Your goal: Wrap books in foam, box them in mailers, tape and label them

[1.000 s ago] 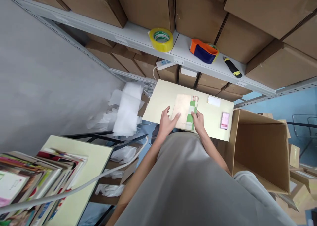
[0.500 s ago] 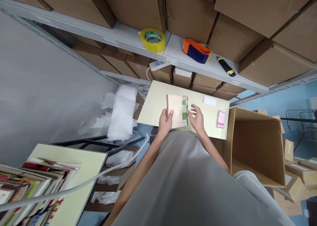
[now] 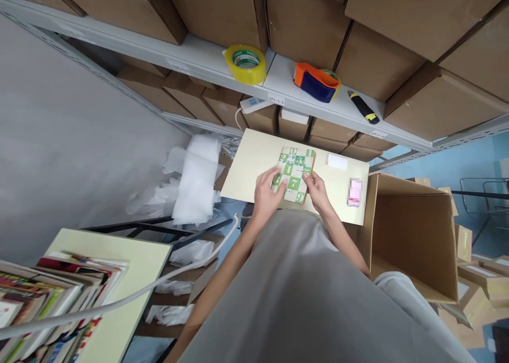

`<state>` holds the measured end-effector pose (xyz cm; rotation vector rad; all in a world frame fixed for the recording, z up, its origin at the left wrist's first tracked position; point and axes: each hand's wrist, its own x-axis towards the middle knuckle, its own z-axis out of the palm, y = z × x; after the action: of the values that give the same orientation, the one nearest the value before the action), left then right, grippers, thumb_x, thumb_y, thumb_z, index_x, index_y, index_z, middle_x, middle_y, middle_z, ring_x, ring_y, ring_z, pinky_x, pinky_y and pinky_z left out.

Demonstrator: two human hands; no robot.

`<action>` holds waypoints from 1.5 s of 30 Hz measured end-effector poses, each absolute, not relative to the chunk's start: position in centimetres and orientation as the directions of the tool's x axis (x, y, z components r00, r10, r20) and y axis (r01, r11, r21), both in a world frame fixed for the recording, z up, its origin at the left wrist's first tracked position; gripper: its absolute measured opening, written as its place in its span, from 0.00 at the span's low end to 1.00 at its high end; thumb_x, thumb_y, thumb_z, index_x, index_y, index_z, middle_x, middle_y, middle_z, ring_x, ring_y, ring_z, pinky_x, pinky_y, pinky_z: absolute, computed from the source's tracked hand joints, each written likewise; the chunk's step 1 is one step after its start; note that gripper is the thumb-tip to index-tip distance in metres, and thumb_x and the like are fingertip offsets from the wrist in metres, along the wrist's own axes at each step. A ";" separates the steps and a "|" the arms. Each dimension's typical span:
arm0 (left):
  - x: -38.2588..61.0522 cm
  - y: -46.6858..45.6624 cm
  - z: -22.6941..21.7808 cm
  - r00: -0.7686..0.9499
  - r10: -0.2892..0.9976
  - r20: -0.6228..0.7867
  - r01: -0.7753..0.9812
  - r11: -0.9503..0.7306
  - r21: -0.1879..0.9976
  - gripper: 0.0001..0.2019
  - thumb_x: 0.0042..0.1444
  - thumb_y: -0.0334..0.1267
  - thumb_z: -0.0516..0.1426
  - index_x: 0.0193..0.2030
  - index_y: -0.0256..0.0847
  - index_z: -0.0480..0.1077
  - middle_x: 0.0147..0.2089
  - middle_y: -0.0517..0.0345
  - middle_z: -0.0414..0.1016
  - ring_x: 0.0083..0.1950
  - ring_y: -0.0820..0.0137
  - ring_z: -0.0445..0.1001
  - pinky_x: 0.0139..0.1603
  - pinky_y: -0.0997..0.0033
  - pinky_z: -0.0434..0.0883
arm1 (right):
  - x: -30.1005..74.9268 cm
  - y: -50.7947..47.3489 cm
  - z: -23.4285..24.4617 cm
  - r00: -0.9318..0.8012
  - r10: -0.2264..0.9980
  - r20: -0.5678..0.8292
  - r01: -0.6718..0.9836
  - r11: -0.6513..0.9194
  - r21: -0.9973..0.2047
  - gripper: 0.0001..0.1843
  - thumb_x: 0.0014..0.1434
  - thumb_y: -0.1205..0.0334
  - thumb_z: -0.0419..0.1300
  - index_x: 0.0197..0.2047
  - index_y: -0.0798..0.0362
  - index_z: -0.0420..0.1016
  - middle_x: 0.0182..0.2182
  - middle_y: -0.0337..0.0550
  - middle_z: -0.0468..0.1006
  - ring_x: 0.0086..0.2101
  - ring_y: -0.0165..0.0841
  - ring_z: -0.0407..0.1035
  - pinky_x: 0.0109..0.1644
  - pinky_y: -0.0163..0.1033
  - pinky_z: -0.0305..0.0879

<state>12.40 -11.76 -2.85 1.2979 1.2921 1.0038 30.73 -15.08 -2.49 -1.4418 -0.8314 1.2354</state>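
Note:
A book (image 3: 295,173) with a green-and-white checked cover, bearing digits and blue lettering, is held above the pale tabletop (image 3: 250,151). My right hand (image 3: 318,192) grips its right edge, thumb on the cover and fingers behind. At the left edge, my left hand (image 3: 268,196) has its fingers stretched out and apart, with the thumb by the lower left of the cover. On the tabletop to the right lie a white slip (image 3: 337,161) and a pink blurred item (image 3: 355,192).
A large open carton (image 3: 413,236) stands right of the table. The shelf ahead carries yellow tape (image 3: 245,64), a tape dispenser (image 3: 317,82) and a utility knife (image 3: 363,107). Piled books (image 3: 47,304) lie at lower left, crossed by a pale cable (image 3: 159,281). White foam wrap (image 3: 198,180) hangs left.
The book has turned over, from its plain side to its checked cover. My right hand has taken its right edge, while my left hand has loosened and spread its fingers.

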 end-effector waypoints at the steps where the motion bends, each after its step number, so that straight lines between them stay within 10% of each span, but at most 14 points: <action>1: 11.9 -11.2 -3.4 0.026 0.989 -0.147 0.115 0.143 0.983 0.26 0.59 0.55 0.73 0.59 0.44 0.84 0.70 0.40 0.82 0.76 0.47 0.76 0.78 0.46 0.73 | 31.2 -15.3 -2.4 0.206 0.935 -0.288 -0.119 -0.268 -0.956 0.41 0.64 0.21 0.65 0.60 0.48 0.81 0.48 0.49 0.89 0.47 0.46 0.82 0.51 0.49 0.83; 5: 10.9 -9.9 -5.1 0.195 0.869 -0.455 -0.163 0.486 0.858 0.37 0.52 0.71 0.73 0.52 0.39 0.84 0.54 0.39 0.89 0.62 0.46 0.86 0.62 0.50 0.84 | 32.2 -16.3 -2.2 0.136 0.921 -0.366 -0.095 -0.355 -0.930 0.42 0.63 0.20 0.66 0.61 0.47 0.83 0.41 0.45 0.88 0.46 0.46 0.82 0.48 0.48 0.83; 9: 11.5 -10.6 -5.4 0.312 0.788 -0.531 -0.237 0.606 0.759 0.39 0.39 0.66 0.81 0.49 0.37 0.84 0.46 0.42 0.91 0.48 0.49 0.90 0.52 0.51 0.87 | 32.3 -16.5 -2.6 0.073 0.928 -0.364 -0.134 -0.353 -0.926 0.42 0.65 0.22 0.66 0.63 0.50 0.83 0.45 0.47 0.89 0.48 0.47 0.82 0.52 0.50 0.84; 19: 13.1 -11.9 -5.1 0.252 0.815 -0.522 -0.262 0.576 0.774 0.40 0.38 0.61 0.82 0.53 0.37 0.84 0.49 0.42 0.91 0.51 0.48 0.91 0.55 0.47 0.88 | 32.1 -15.3 -5.4 0.223 0.950 -0.220 0.069 -0.241 -0.968 0.38 0.71 0.24 0.60 0.62 0.50 0.80 0.60 0.53 0.87 0.61 0.48 0.80 0.72 0.55 0.74; 30: 14.0 -12.7 -3.3 -0.044 0.969 -0.244 0.104 0.247 0.963 0.21 0.55 0.56 0.74 0.46 0.41 0.88 0.44 0.53 0.90 0.49 0.51 0.88 0.52 0.58 0.83 | 29.4 -15.9 -1.8 0.278 0.949 -0.146 0.220 -0.210 -0.953 0.34 0.70 0.32 0.65 0.66 0.46 0.82 0.68 0.57 0.80 0.55 0.47 0.82 0.53 0.51 0.85; 39: 15.9 -14.7 -0.8 0.265 0.961 0.078 0.185 -0.130 0.974 0.21 0.64 0.45 0.71 0.63 0.49 0.86 0.67 0.47 0.86 0.72 0.47 0.80 0.83 0.42 0.70 | 30.1 -14.9 -1.0 0.489 0.860 -0.144 0.100 -0.219 -0.971 0.30 0.64 0.27 0.67 0.38 0.48 0.77 0.33 0.42 0.81 0.37 0.38 0.74 0.45 0.42 0.76; 45: 13.2 -10.9 -3.6 0.120 0.965 -0.234 0.048 0.230 0.972 0.43 0.60 0.66 0.72 0.75 0.43 0.74 0.78 0.36 0.74 0.80 0.42 0.72 0.78 0.40 0.74 | 32.2 -15.3 -0.7 0.356 0.884 -0.303 -0.252 -0.221 -0.942 0.31 0.57 0.32 0.77 0.47 0.50 0.83 0.42 0.43 0.89 0.42 0.40 0.81 0.49 0.43 0.80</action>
<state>13.21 -10.86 -3.62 1.1155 1.2431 0.9305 32.19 -15.33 -0.72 -1.4076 -0.6205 1.1817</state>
